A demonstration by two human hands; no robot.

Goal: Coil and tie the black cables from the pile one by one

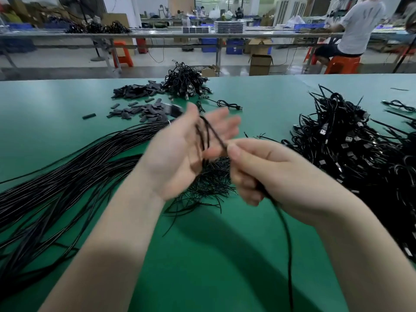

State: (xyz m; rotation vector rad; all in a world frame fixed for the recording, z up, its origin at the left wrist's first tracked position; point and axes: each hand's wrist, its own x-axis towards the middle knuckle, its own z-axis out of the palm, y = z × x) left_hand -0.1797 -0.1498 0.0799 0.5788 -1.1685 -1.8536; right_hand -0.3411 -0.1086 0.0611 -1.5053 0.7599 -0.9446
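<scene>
A green table [225,255] in a workshop carries a long bundle [67,176] of black cables at left, a heap [351,149] of plug-ended cables at right, a smaller pile [186,83] at the far edge and scattered dark sleeves [139,100]. Behind, long benches and a seated worker [358,30] on an orange stool [342,64]. Above the table, the left hand [180,154] is held palm up, fingers straight and blurred, with loops of one cable [286,230] across it. The right hand [270,174] pinches that cable, which trails down toward the near edge.
</scene>
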